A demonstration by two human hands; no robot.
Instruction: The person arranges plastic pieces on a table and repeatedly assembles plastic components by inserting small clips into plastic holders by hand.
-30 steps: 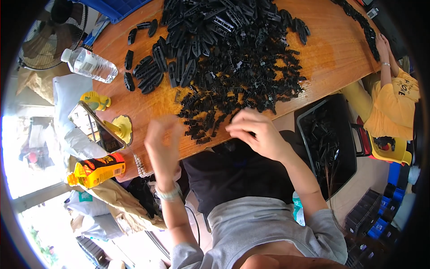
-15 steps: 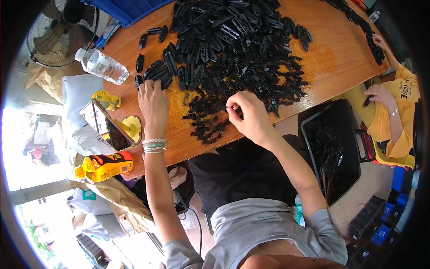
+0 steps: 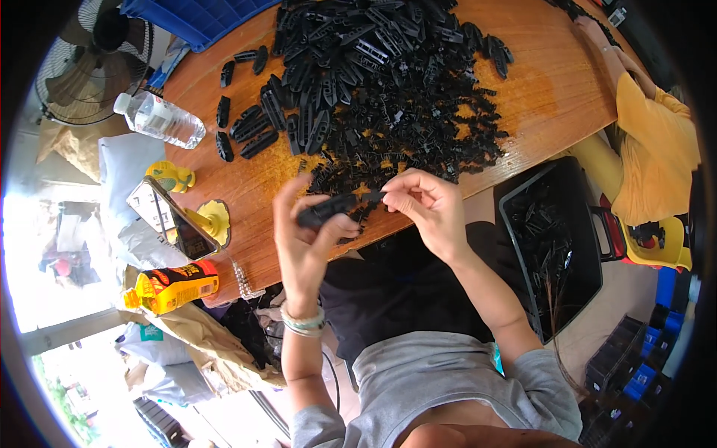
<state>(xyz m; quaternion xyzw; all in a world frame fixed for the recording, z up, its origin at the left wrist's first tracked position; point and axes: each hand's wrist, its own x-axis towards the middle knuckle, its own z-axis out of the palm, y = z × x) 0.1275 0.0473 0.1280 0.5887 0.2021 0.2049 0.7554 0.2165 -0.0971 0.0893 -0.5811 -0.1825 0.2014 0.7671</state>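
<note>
Left hand (image 3: 302, 257) center of frame, thumb and fingers clamped on a long black piece (image 3: 327, 212), held near the table's front edge, just left of frame center. Piece's long axis runs mostly sideways, right end tilted a bit toward the top of the frame, so that end points at the right hand (image 3: 441, 216). Right hand is just right of center, thumb and index fingertips together on a small dark part (image 3: 378, 196); exact shape too small to tell. Key relation: the small dark part sits off the right end of the long black piece, roughly in line with its axis; cannot tell if the two touch or just overlap in view. Left hand is the nearer one to the long piece, wrapped round its left end and lower side; right fingertips are beyond its right end. Directly above both hands, the small black parts (image 3: 418, 138) spread over the wooden table (image 3: 553, 89), nearer the right hand. Heap of long black pieces (image 3: 351, 37) at top center; a few loose black pieces (image 3: 223, 112) upper left, apart from the heap.
</note>
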